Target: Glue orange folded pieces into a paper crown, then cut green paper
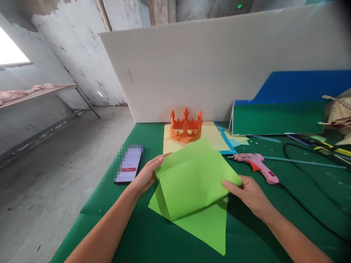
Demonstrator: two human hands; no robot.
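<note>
Between my two hands is a sheet of light green paper (196, 177), raised and slightly bent. My left hand (149, 173) grips its left edge, with the fingers partly hidden behind the paper. At the right corner, my right hand (244, 191) pinches the sheet, thumb on top. Beneath it, more green paper (207, 230) lies on the table, its lower corner pointing toward me. Just behind the sheets stands an orange folded-paper crown (186, 131), resting on pale yellow paper (212, 137).
A phone (130, 164) lies left of my left hand on the green table (109, 208). A pink glue gun (257, 166) with a black cord lies to the right. Behind stand a white board (178, 73) and a green panel (276, 117). Thin strips are scattered at right.
</note>
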